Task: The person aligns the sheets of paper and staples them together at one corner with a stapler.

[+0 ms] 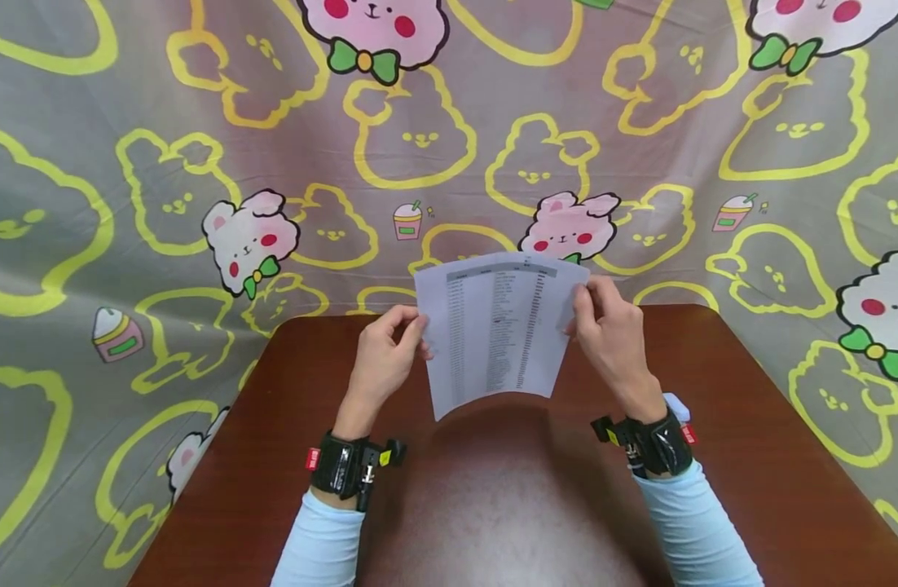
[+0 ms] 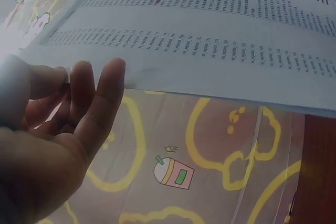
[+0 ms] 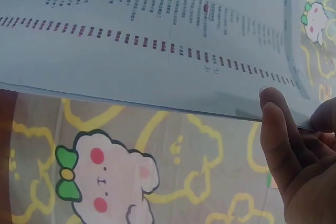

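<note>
Paper [image 1: 482,342], printed: bowed, held above the worktop [image 1: 764,481]. Left hand [image 1: 381,355] and right hand [image 1: 612,338]: 2, each pinching 1 side edge. Possible faults: creasing, should the hands close inward; tearing, from outward pull; dropping, from a loosened pinch.

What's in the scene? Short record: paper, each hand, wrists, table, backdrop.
paper: printed columns, bowed, held up off the table
left hand: pinches left edge
right hand: pinches right edge, near top corner
wrists: black straps on both
table: reddish-brown
backdrop: cloth, cartoon print
</note>
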Motion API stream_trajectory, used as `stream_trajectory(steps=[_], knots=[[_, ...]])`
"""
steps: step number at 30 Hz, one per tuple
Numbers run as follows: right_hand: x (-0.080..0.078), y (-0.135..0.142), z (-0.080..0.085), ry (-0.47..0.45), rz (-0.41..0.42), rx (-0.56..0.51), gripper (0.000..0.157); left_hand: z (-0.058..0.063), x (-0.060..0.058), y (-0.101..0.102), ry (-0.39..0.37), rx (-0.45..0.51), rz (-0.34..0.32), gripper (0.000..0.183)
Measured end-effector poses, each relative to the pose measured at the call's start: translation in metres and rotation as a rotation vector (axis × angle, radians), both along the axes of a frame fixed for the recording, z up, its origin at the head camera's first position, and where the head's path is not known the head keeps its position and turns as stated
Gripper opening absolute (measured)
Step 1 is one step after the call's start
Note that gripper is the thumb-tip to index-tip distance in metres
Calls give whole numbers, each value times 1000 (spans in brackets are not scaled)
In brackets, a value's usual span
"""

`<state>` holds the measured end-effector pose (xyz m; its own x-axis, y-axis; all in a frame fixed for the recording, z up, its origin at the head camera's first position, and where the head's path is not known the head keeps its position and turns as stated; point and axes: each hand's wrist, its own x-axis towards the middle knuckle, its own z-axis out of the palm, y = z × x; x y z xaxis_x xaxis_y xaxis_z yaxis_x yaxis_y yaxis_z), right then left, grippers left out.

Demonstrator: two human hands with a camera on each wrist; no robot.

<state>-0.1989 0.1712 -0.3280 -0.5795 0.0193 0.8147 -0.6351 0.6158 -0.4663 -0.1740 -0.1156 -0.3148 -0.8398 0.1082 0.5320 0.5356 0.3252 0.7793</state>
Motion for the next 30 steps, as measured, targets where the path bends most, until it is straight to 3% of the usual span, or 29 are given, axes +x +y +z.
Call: stream_trajectory(steps=[7, 9, 19, 25, 30], knots=[[-6, 5, -7, -32, 12, 6, 13, -28, -30, -3, -12, -3, 5, 15], [-8, 7, -10, -46, 16, 9, 13, -33, -33, -4, -24, -3, 3, 16], [-14, 11, -21, -83, 0, 2, 16, -45, -41, -2, -46, -8, 9, 15], [-14, 13, -22, -102, 9, 2, 16, -47, -42, -2, -64, 3, -19, 16], [-12, 13, -25, -159, 19, -13, 17, -51, -43, -3, -83, -43, -13, 17]])
